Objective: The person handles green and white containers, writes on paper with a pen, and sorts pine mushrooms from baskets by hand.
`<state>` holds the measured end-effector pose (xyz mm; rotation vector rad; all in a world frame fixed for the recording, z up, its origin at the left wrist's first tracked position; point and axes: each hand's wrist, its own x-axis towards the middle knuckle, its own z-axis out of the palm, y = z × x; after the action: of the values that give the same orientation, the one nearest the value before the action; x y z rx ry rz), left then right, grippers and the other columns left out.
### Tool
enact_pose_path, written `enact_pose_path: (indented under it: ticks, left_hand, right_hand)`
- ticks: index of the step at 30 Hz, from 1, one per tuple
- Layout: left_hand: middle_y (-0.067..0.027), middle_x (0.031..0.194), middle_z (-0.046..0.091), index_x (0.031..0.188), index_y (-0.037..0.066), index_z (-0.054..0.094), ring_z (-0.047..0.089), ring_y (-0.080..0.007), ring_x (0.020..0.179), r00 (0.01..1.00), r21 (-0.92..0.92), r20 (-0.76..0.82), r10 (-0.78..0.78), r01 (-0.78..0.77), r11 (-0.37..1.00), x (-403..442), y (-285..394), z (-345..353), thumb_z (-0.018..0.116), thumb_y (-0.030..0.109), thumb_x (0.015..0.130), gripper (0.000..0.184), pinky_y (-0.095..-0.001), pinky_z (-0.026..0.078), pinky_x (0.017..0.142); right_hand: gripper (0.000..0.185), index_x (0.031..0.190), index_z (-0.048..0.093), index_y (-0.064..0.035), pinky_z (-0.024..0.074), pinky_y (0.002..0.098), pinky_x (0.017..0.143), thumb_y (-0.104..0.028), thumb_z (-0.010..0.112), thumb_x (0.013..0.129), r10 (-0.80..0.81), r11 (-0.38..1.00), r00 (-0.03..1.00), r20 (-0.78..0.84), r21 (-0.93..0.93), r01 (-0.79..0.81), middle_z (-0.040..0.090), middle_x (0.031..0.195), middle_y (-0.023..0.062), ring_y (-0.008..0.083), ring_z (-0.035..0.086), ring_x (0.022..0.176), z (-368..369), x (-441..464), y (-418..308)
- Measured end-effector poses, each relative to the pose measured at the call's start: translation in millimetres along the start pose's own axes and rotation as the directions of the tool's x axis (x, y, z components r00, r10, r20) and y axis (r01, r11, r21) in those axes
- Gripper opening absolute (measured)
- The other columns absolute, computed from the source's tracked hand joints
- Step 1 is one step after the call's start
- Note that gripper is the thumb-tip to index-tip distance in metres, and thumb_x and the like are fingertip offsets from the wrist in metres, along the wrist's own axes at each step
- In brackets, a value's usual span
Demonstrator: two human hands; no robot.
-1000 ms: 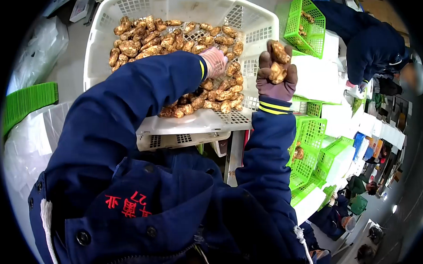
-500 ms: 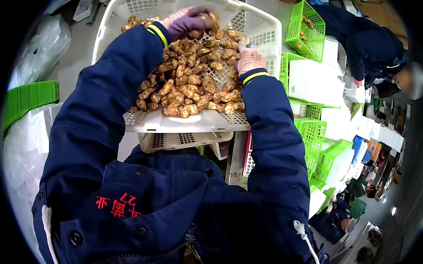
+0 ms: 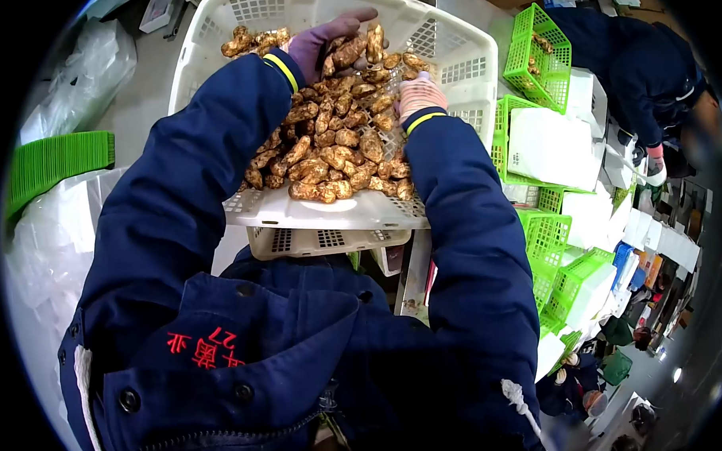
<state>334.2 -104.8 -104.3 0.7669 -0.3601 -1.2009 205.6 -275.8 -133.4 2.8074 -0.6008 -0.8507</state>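
Observation:
A white plastic basket in front of me holds a heap of brown, knobbly mushrooms with tan patches. My left hand, in a purple glove, is at the far side of the heap. It is curled around several mushrooms, its thumb stretched out above them. One mushroom stands upright beside its fingers. My right hand, in a pink striped glove, is low in the right half of the basket against the heap. Its fingertips are hidden, with mushrooms just beyond them.
Another pale basket sits beneath. On the right stand green crates and white boxes; a co-worker bends beside them. Stacked green trays and clear plastic bags are at the left.
My left hand has turned and opened its thumb outward, with mushrooms now showing in its palm. My right hand has shifted slightly within the basket. The view has moved a little.

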Motion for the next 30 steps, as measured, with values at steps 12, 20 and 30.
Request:
enact_pose_path:
  ticks: [12, 20, 30]
  left_hand:
    - [-0.0134, 0.079, 0.064, 0.087, 0.005, 0.064, 0.062, -0.0251, 0.075, 0.961, 0.848, -0.231, -0.152, 0.122, -0.515, 61, -82, 57, 0.06, 0.012, 0.077, 0.013, -0.0355, 0.049, 0.068]
    - [-0.0134, 0.094, 0.064, 0.1, 0.005, 0.061, 0.061, -0.0273, 0.09, 0.924, 0.754, -0.224, -0.311, -0.038, -0.656, 64, -85, 75, 0.058, 0.006, 0.074, 0.026, -0.0347, 0.049, 0.073]
    - [-0.0069, 0.106, 0.058, 0.121, 0.012, 0.051, 0.056, -0.0117, 0.08, 0.975, 0.697, 0.108, 0.196, -0.215, 0.684, 34, -35, -10, 0.063, 0.03, 0.079, 0.047, -0.0223, 0.048, 0.065]
  right_hand:
    - [0.035, 0.113, 0.049, 0.0, 0.0538, 0.0283, 0.066, -0.027, 0.048, 0.089, -0.053, -0.928, 0.906, -0.421, 0.356, 0.111, 0.054, 0.108, 0.0172, 0.03, 0.055, 0.095, 2, -118, 86]
    - [0.025, 0.104, 0.055, -0.0023, 0.0463, 0.0248, 0.055, -0.02, 0.056, 0.086, 0.184, -0.729, 0.884, -0.43, 0.544, 0.416, 0.057, 0.095, 0.0079, 0.0147, 0.059, 0.077, 5, -183, 102]
    - [0.069, 0.115, 0.053, -0.0038, 0.0464, 0.0339, 0.075, -0.044, 0.071, 0.063, 0.89, 0.1, 0.398, 0.222, 0.758, -0.645, 0.061, 0.099, 0.0147, 0.0246, 0.059, 0.085, 219, -361, 295]
